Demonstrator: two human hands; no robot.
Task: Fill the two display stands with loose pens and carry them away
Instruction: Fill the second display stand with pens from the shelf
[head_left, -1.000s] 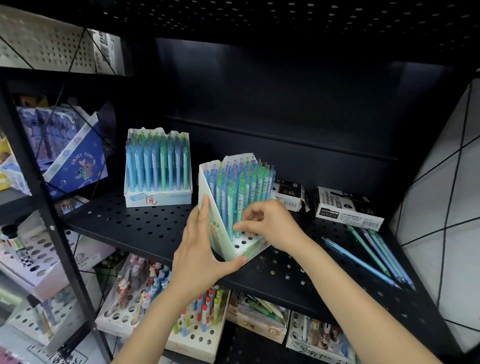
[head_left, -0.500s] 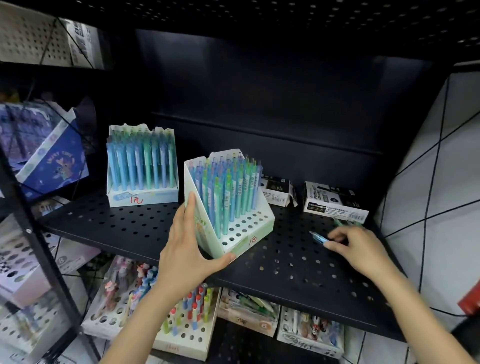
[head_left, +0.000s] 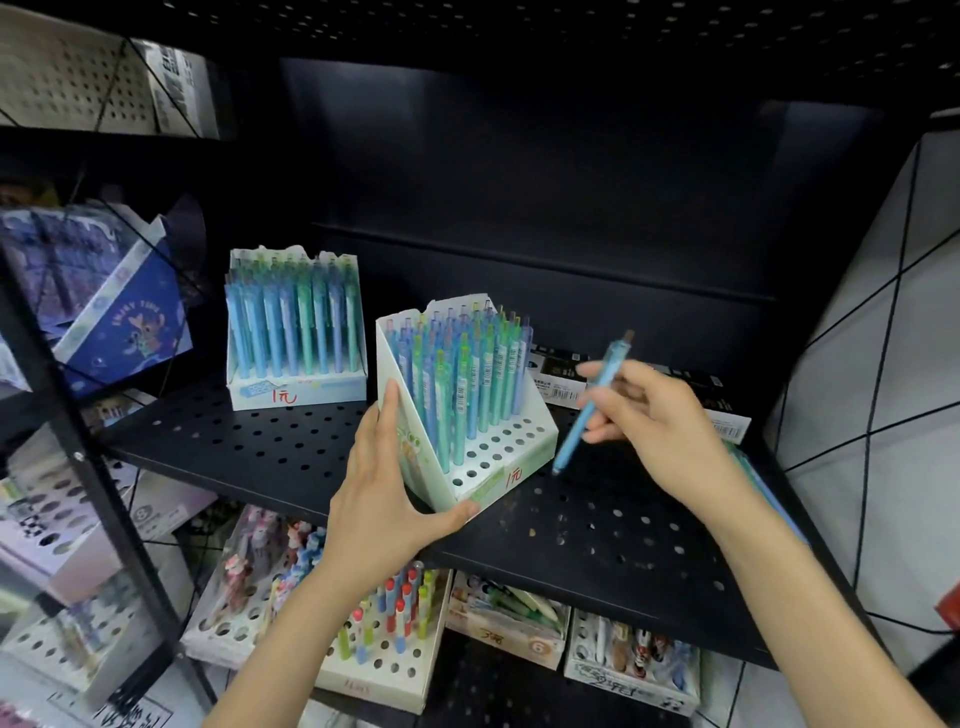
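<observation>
Right hand (head_left: 660, 431) has lifted a blue pen (head_left: 589, 410) off the shelf (head_left: 270, 441), pinching it tip-down beside the stand (head_left: 514, 457); left hand (head_left: 384, 499) grips the stand's corner.

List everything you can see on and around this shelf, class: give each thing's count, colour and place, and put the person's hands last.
near display stand: one, white, front of the shelf, partly filled with blue and green pens
far display stand: one, white, back left, rows of blue and green pens
held pen: one, light blue, tilted, right of the near stand
small boxes: at least two, black and white, behind the right hand
shelf: one, black, perforated
pen trays: several, white, on the level below
left hand: grip on the near stand's left corner
right hand: pinches the held pen
</observation>
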